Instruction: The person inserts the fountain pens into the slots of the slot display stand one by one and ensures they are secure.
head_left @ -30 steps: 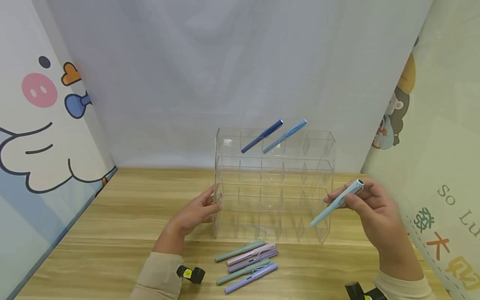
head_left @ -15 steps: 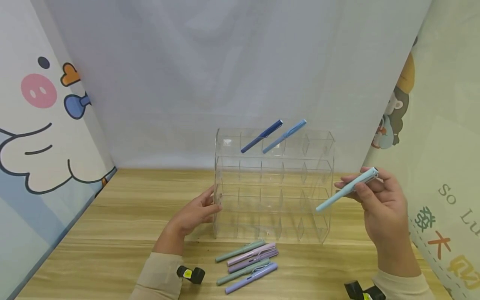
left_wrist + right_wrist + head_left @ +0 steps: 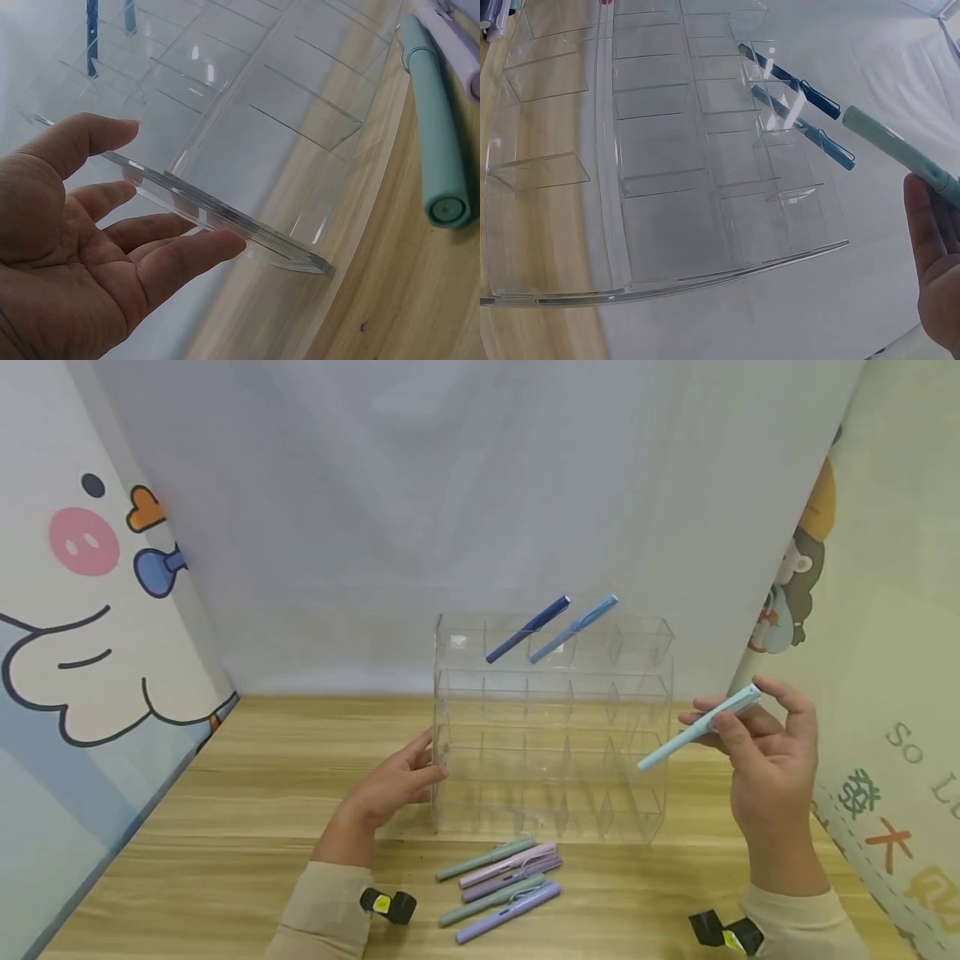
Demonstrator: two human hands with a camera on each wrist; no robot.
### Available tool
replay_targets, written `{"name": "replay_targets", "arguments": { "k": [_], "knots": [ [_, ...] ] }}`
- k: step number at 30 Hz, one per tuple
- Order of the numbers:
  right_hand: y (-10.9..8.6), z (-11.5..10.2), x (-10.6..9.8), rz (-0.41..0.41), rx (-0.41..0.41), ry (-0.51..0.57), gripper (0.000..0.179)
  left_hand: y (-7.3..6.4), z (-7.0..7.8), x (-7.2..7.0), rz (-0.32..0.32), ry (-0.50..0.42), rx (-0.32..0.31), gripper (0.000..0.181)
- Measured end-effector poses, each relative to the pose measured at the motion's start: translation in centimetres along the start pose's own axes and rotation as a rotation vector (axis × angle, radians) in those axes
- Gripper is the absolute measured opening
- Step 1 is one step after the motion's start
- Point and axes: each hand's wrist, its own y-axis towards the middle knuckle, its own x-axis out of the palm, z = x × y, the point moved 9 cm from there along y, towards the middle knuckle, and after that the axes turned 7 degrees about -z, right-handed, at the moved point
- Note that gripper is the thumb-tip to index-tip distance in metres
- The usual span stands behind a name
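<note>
My right hand [image 3: 776, 764] pinches a light blue pen [image 3: 697, 728] between thumb and fingers, beside the right end of a clear acrylic rack [image 3: 545, 764]. The pen slants, clip end up and to the right. At the rack's left side panel, my left hand [image 3: 393, 783] touches with relaxed fingers; the left wrist view has its thumb [image 3: 105, 133] near the panel edge [image 3: 225, 214]. Tilted in the top tier are a dark blue pen [image 3: 527, 629] and a sky blue pen [image 3: 573, 628].
In front of the rack, several capped pens lie side by side on the wooden table [image 3: 225, 827]: green [image 3: 487, 858], pink [image 3: 504, 867], and purple [image 3: 508, 913] among them. A pale curtain [image 3: 487, 485] hangs behind. Printed panels stand left and right.
My right hand has lifted the light blue pen up and to the right, away from the rack's lower right compartment. My left hand stays at the rack's side.
</note>
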Motion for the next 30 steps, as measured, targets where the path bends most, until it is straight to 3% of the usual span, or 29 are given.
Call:
{"name": "replay_targets", "arguments": {
  "k": [6, 9, 12, 18, 22, 30],
  "knots": [
    [0.9, 1.5, -1.1, 0.060, 0.115, -0.212, 0.050, 0.2, -0.4, 0.1, -0.007, -0.005, -0.005, 0.079],
    [2.4, 2.2, -1.7, 0.080, 0.171, -0.332, 0.050, 0.3, -0.5, -0.1, 0.001, 0.003, 0.000, 0.079],
    [4.4, 2.6, -2.1, 0.082, 0.175, -0.388, 0.050, 0.4, -0.5, -0.2, 0.004, 0.006, 0.005, 0.079],
    [9.1, 3.3, -2.3, 0.059, 0.205, -0.444, 0.048, 0.3, -0.5, -0.3, 0.008, 0.005, -0.004, 0.079],
    [11.7, 3.9, -2.6, 0.086, 0.237, -0.437, 0.049, 0.2, -0.4, -0.3, 0.008, 0.011, -0.003, 0.079],
    [14.4, 5.4, -3.1, 0.161, 0.282, -0.401, 0.049, 0.1, -0.1, 0.0, -0.010, 0.000, 0.007, 0.077]
  ]
}}
